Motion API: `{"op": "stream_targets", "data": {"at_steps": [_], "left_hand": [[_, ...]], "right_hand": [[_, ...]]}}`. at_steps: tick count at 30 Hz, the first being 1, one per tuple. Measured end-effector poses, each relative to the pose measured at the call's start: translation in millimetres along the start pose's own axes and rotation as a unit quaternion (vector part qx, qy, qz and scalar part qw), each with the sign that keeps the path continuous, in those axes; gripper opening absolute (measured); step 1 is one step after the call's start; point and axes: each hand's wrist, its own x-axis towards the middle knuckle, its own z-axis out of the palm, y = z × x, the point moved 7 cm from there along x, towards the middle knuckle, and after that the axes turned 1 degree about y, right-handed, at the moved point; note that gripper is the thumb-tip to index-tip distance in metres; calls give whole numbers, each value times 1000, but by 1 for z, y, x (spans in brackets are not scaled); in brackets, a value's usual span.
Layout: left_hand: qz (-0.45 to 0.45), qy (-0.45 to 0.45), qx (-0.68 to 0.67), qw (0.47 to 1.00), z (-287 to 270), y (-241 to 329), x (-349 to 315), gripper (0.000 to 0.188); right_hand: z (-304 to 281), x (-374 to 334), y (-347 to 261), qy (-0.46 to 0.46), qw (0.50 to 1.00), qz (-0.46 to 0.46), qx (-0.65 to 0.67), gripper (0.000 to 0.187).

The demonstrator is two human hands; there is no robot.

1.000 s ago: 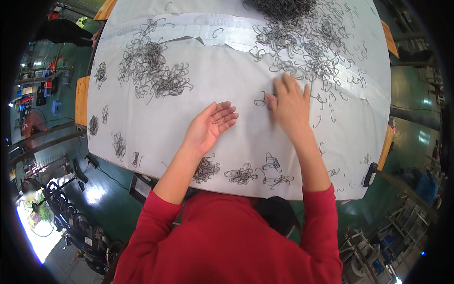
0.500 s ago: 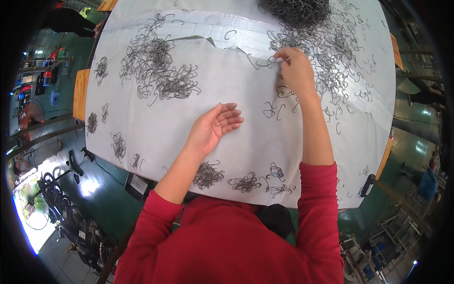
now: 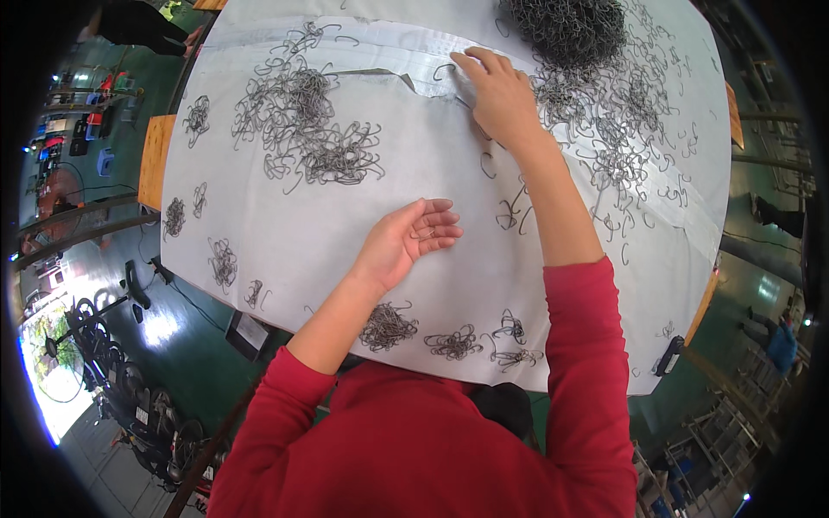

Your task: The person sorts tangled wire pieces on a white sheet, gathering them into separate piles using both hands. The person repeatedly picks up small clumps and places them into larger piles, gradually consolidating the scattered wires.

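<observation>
1. While most of the dark wire hooks lie scattered across the upper right of the frame, we also see a looser pile at the upper left, small bunches along the lower middle and lower left, and one lone hook at the upper middle.
2. We judge each hook light, stiff and hardly fragile, its thin wire perhaps a little slippery; the curved ends look apt to snag, so the dense heap at the top right probably resists being pulled apart.
3. We favour pinching one hook mid-length, on its straighter stretch, off the ends, which may be sharp.
4. Our right hand, at the upper middle, reaches over the pale sheet with fingers extended and slightly bent, tips just beside the lone hook; the thumb is hidden, so we cannot tell whether it has hold of anything.
5. Our left hand, near the middle, is loosely cupped, thumb and fingers apart; a thin glint shows at the fingers, and we cannot tell whether it is wire.
6. Compared with half a second ago, our right hand sits farther left, its fingers stretched rather than gathered; the left keeps its cup, and the sheet appears shifted slightly right.
</observation>
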Motion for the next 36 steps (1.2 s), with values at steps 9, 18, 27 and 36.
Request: {"op": "stream_targets", "data": {"at_steps": [9,18,27,36], "left_hand": [[9,-15,18,1000,3,2,-1,38],[4,3,8,1000,3,2,0,38],[-5,8,6,1000,1,0,-2,37],[11,-2,4,1000,1,1,-3,38]], "right_hand": [[-49,-53,38,68,987,143,-4,32],[-64,-100,47,-120,980,133,-85,33],[-55,-87,43,-122,986,85,-72,47],[-67,-120,29,-194,964,157,-94,56]]}}
